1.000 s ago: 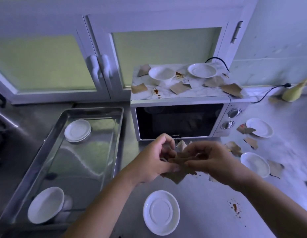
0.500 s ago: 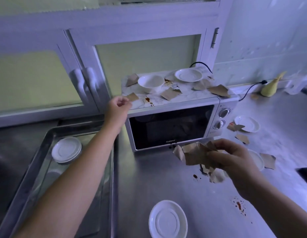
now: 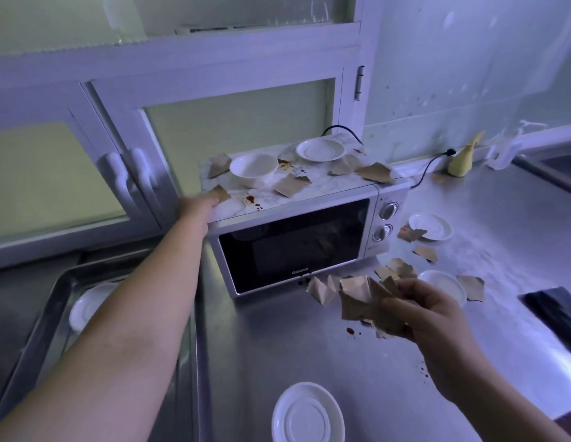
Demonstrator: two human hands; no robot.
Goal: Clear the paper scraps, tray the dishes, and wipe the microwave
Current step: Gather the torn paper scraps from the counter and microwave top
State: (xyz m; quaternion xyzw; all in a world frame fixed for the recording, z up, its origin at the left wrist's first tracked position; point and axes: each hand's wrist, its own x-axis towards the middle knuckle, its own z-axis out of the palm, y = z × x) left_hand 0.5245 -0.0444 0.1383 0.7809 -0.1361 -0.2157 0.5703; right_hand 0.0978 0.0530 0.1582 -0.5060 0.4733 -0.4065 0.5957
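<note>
My left hand [image 3: 198,204] reaches to the front left corner of the white microwave [image 3: 293,250]. Its fingertips are on a brown paper scrap [image 3: 221,193] lying there; a pinch is not visible. My right hand [image 3: 431,311] grips a bundle of paper scraps [image 3: 357,296] above the counter, in front of the microwave. On the microwave top stand a white bowl [image 3: 253,169] and a saucer [image 3: 320,149], with more scraps [image 3: 290,185] and red-brown stains [image 3: 250,199]. The metal tray [image 3: 38,330] at left holds a saucer [image 3: 86,304], partly hidden by my arm.
Three saucers sit on the steel counter: one near me [image 3: 308,413], two right of the microwave [image 3: 431,226] [image 3: 443,285], among loose scraps [image 3: 426,252]. Stains [image 3: 351,330] dot the counter. A yellow cloth [image 3: 462,161] lies by the wall and a dark object [image 3: 558,311] at right.
My left hand let go of the bundle, rose to the microwave's top left corner and now touches the scrap there. The right hand kept the bundle and drifted right.
</note>
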